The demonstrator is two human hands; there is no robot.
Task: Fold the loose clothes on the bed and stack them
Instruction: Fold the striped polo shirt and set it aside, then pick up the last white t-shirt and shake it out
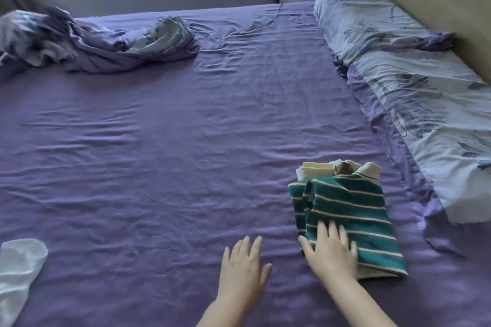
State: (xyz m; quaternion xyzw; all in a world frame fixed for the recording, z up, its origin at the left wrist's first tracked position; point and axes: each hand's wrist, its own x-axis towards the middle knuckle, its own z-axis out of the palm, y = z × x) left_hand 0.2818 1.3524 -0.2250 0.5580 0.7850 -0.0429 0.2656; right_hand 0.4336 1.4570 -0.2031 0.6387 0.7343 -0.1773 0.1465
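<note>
Head view is all we have. The striped shirt (350,210), teal with cream bands and a cream collar, lies folded on the purple sheet (172,154) at about four o'clock, collar away from us, just beside the floral pillow (414,103). We judge it light, soft and limp: it will sag if lifted by one edge, so we would slide flat fingers under the near hem and support both sides, or pinch the two near corners together. The sheet is wrinkled, not slippery, so it should stay put.

Our right hand (329,252) lies flat with fingers spread on the shirt's near left corner, pressing, gripping nothing. Our left hand (243,265) rests spread on the bare sheet just beside it at six o'clock, empty. A white garment (18,268) lies loose at eight o'clock; a crumpled purple bundle (106,40) at eleven.
</note>
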